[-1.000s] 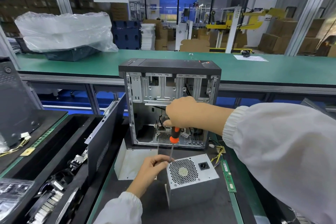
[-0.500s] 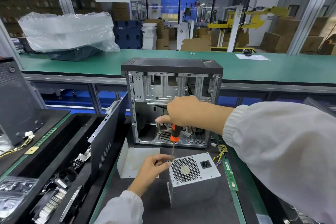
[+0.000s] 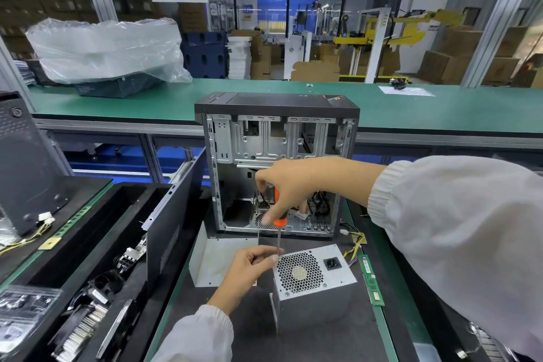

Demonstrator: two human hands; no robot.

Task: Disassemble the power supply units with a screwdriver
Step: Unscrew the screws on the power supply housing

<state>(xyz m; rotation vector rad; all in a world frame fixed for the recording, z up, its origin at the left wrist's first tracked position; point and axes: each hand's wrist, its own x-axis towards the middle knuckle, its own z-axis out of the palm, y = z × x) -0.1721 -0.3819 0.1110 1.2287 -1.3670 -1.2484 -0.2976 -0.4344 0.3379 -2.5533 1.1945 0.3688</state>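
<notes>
Grey metal power supply point(image 3: 313, 282) on the dark tabletop point(image 3: 323, 341), fan grille up, just in front of an open computer case point(image 3: 276, 167). Right hand point(image 3: 289, 185) curled round the orange handle of a screwdriver point(image 3: 278, 223), shaft pointing down toward the box's near-left corner. Left hand point(image 3: 249, 269) pinching the shaft low down, fingertips point(image 3: 274, 257) beside the grille edge; tip hidden, possibly seated in a corner screw. Green memory stick point(image 3: 370, 281) lying right of the box, bent metal plate point(image 3: 217, 261) to its left. Yellow wires point(image 3: 354, 247) between case and box.
</notes>
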